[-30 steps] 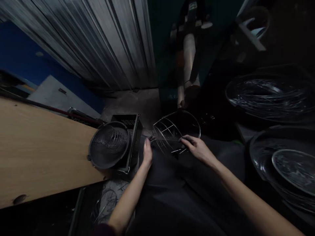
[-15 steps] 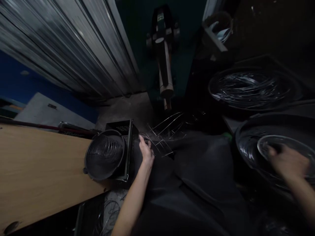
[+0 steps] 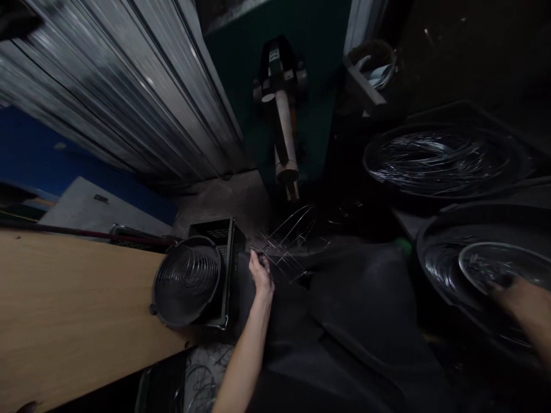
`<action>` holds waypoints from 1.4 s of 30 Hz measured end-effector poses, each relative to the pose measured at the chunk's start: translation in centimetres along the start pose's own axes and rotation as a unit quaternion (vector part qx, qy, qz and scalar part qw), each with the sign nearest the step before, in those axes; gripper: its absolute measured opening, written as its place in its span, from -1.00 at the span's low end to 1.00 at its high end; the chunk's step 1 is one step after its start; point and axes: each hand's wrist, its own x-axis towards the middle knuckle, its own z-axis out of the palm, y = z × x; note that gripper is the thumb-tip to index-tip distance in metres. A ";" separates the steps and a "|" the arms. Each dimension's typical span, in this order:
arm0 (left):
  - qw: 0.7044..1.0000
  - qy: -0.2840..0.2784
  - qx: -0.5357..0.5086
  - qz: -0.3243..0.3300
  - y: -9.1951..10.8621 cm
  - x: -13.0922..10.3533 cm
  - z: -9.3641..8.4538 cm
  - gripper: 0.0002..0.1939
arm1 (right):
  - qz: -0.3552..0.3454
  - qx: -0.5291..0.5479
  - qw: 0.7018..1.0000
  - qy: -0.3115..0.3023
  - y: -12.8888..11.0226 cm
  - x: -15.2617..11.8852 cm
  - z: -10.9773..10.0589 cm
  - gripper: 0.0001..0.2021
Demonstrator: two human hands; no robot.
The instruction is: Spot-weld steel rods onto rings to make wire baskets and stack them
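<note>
Near the middle, my left hand (image 3: 262, 274) is closed on the near left side of a thin wire frame (image 3: 286, 246), which stretches away to the right over dark cloth (image 3: 357, 298). At the right, my right hand (image 3: 519, 298) reaches into a round bowl (image 3: 469, 258) holding small shiny pieces; its fingertips are dark and hidden among them. That bowl sits inside a wider round basin (image 3: 430, 252). A dark round container of wire rings (image 3: 187, 281) stands left of my left hand.
A black crate (image 3: 228, 275) stands beneath the ring container, by a wooden board (image 3: 86, 292). Ahead is a machine with a pale cylindrical arm (image 3: 284, 126). A basin of loose wires (image 3: 434, 160) lies at the upper right. Corrugated metal (image 3: 129, 74) rises at the upper left.
My right hand has moved right and slightly down within the bowl, showing more of the small pieces. The whole view has shifted slightly; my left hand still grips the wire frame.
</note>
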 end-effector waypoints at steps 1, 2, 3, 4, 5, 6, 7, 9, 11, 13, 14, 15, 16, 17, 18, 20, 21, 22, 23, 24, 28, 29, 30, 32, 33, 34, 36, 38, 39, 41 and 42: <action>1.000 0.005 -0.015 -0.003 0.2 -0.1 0.0 -0.49 | 0.038 -0.007 0.999 -0.001 -0.3 -0.3 -0.3 -0.25; 1.000 0.007 -0.026 -0.002 0.4 -0.1 0.1 -0.49 | 0.060 -0.009 0.998 0.006 -0.7 -0.6 -0.6 -0.29; 1.000 0.008 -0.030 0.003 0.7 0.0 0.2 -0.49 | 0.065 -0.005 0.998 0.024 -1.3 -1.1 -0.9 -0.34; 1.000 0.006 -0.027 0.010 1.0 0.1 0.4 -0.49 | 0.063 0.003 0.997 0.049 -2.0 -1.6 -1.0 -0.41; 1.000 0.004 -0.024 0.019 1.3 0.3 0.6 -0.49 | 0.056 0.019 0.996 0.070 -2.8 -2.4 -1.0 -0.49; 0.999 0.003 -0.023 0.029 1.6 0.5 0.8 -0.49 | 0.042 0.047 0.994 0.085 -3.8 -3.4 -0.9 -0.57; 0.999 0.004 -0.023 0.041 1.9 0.7 1.1 -0.49 | 0.015 0.094 0.992 0.085 -4.8 -4.6 -0.5 -0.66; 0.998 0.013 -0.029 0.058 2.5 1.2 1.6 -0.48 | -0.063 0.225 0.972 0.018 -7.0 -7.7 1.1 -0.84; 0.997 0.022 -0.034 0.069 3.0 1.5 2.0 -0.47 | -0.127 0.357 0.919 -0.108 -9.7 -11.3 3.3 -0.84; 0.996 0.026 -0.039 0.075 3.4 1.7 2.3 -0.47 | -0.140 0.435 0.860 -0.230 -12.6 -14.9 5.6 -0.68; 0.996 0.028 -0.044 0.077 3.5 1.7 2.4 -0.47 | -0.148 0.454 0.836 -0.270 -14.1 -16.4 6.6 -0.62; 0.995 0.033 -0.048 0.079 3.6 1.8 2.4 -0.48 | -0.156 0.468 0.817 -0.297 -15.5 -17.8 7.4 -0.59; 0.995 0.038 -0.052 0.081 3.6 1.9 2.3 -0.48 | -0.164 0.478 0.803 -0.315 -16.8 -19.0 7.9 -0.59; 0.994 0.042 -0.054 0.082 3.5 2.1 2.2 -0.48 | -0.167 0.486 0.793 -0.327 -18.0 -19.9 8.3 -0.59; 0.994 0.043 -0.053 0.083 3.4 2.2 2.1 -0.48 | -0.167 0.494 0.784 -0.337 -18.9 -20.7 8.5 -0.61; 0.995 0.038 -0.043 0.080 3.2 2.7 1.7 -0.47 | -0.161 0.506 0.769 -0.356 -20.3 -21.7 8.7 -0.65; 0.996 0.035 -0.037 0.079 3.1 3.0 1.5 -0.46 | -0.158 0.509 0.765 -0.362 -20.8 -21.9 8.7 -0.66; 0.996 0.030 -0.030 0.078 3.0 3.2 1.3 -0.46 | -0.155 0.510 0.762 -0.367 -21.1 -22.1 8.8 -0.68; 0.997 0.025 -0.024 0.076 2.9 3.5 1.2 -0.45 | -0.152 0.509 0.760 -0.373 -21.3 -22.2 8.8 -0.69; 0.997 0.020 -0.019 0.076 2.9 3.8 1.0 -0.44 | -0.147 0.507 0.760 -0.379 -21.4 -22.3 8.8 -0.69; 0.997 0.006 -0.011 0.081 3.3 4.5 0.9 -0.43 | -0.132 0.494 0.762 -0.398 -21.7 -22.5 8.8 -0.70; 0.997 0.007 -0.014 0.081 3.4 4.5 1.0 -0.43 | -0.128 0.493 0.763 -0.399 -21.8 -22.6 8.8 -0.70; 0.997 0.007 -0.017 0.078 3.5 4.6 1.0 -0.43 | -0.123 0.495 0.763 -0.397 -22.0 -22.6 8.7 -0.71; 0.997 0.005 -0.024 0.069 3.6 4.6 1.2 -0.43 | -0.106 0.503 0.762 -0.393 -22.2 -22.7 8.7 -0.72; 0.998 0.003 -0.025 0.065 3.7 4.6 1.3 -0.42 | -0.097 0.507 0.762 -0.392 -22.4 -22.7 8.6 -0.72; 0.998 0.002 -0.024 0.061 3.7 4.6 1.4 -0.42 | -0.089 0.509 0.762 -0.390 -22.4 -22.8 8.6 -0.73; 0.998 -0.002 -0.020 0.056 3.6 4.6 1.5 -0.42 | -0.079 0.511 0.764 -0.386 -22.5 -22.8 8.6 -0.74; 0.998 -0.004 -0.017 0.054 3.5 4.7 1.5 -0.42 | -0.076 0.514 0.764 -0.382 -22.6 -22.8 8.7 -0.75; 0.998 -0.004 -0.016 0.054 3.5 4.8 1.5 -0.42 | -0.075 0.517 0.763 -0.380 -22.7 -22.8 8.8 -0.75; 0.998 -0.004 -0.016 0.054 3.7 4.9 1.5 -0.42 | -0.070 0.523 0.763 -0.374 -22.8 -22.8 8.9 -0.76; 0.998 -0.003 -0.015 0.054 3.8 4.9 1.5 -0.42 | -0.065 0.525 0.763 -0.371 -22.9 -22.8 9.0 -0.76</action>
